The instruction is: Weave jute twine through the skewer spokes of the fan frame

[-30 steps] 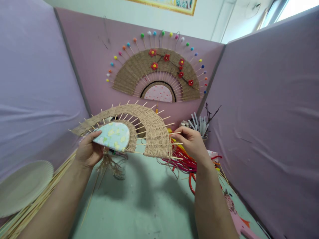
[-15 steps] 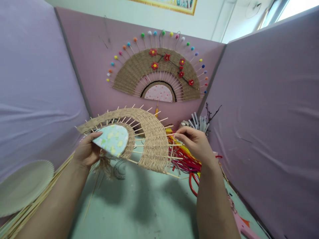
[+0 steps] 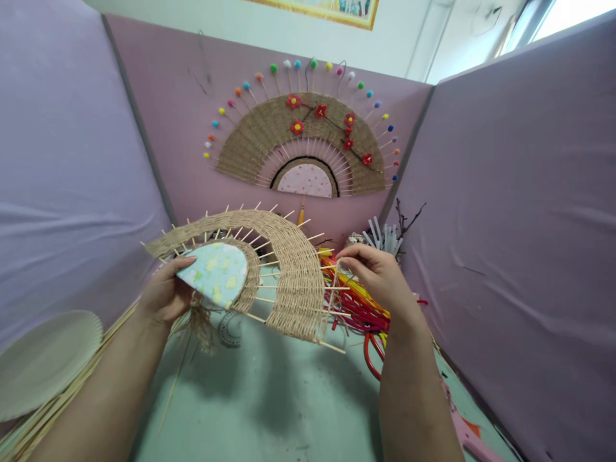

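A woven fan (image 3: 296, 282) of tan twine on thin wooden sticks is held tilted above the table. My left hand (image 3: 166, 289) grips its base, thumb on top of the blue-green floral half-round piece (image 3: 219, 273) and fingers underneath. At the fan's right edge, my right hand (image 3: 373, 273) pinches a strand of twine (image 3: 331, 295) between thumb and fingertips, close to the stick ends. The strand runs down to the lower corner of the weave. A frayed bunch of twine (image 3: 203, 327) hangs below my left hand.
A finished fan (image 3: 255, 141) with red flowers and coloured balls hangs on the pink panel ahead. Red and yellow pipe cleaners (image 3: 356, 308), red-handled scissors (image 3: 373, 356) and a pink tool (image 3: 474, 443) lie right. A pale plate (image 3: 52, 359) and long sticks (image 3: 72, 398) are left.
The fan's right edge has tipped slightly downward. The twine strand now stands out more clearly from my right fingertips, while both hands stay in nearly the same places.
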Available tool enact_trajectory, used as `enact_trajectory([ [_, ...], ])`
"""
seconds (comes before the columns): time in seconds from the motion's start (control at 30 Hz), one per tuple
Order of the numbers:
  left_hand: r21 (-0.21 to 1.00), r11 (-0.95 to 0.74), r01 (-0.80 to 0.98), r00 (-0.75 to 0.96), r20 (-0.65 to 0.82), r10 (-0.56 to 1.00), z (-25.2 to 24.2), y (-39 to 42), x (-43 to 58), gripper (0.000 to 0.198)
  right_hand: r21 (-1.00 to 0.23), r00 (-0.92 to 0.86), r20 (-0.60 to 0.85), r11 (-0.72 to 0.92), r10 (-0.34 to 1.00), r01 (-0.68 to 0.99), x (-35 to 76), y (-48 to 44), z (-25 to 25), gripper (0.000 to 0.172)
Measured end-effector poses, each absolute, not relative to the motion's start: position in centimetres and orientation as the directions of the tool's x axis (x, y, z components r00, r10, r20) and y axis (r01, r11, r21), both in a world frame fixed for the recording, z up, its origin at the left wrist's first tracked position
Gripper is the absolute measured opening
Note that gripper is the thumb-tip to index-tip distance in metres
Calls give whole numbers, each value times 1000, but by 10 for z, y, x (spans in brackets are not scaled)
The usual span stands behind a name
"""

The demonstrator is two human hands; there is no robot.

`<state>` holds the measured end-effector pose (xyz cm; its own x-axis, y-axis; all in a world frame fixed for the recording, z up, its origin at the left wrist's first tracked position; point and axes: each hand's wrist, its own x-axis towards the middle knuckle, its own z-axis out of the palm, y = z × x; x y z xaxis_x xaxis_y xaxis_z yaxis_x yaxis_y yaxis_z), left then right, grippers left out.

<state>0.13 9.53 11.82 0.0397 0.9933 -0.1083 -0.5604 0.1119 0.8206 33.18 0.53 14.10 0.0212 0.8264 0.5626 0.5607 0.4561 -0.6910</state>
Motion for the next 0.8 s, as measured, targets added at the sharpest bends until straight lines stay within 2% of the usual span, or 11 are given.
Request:
enact_trajectory([
  [0.17,811,107,-575,66,-84,994,118,93,1,32,-744,-8,486,418,874,521,331,12,136,16],
  [0.4,836,108,-538,70,-84,994,115,91,2,33,-753,-93,425,409,900,515,323,19,130,23],
  [0.67,826,145,-545,95,-111,989,112,94,-1,30,-721,29,540,444,841,531,321,21,130,22],
  [0.8,817,161,-553,140,-100,985,110,96,-3,30,-667,73,619,474,782,575,321,21,131,25],
])
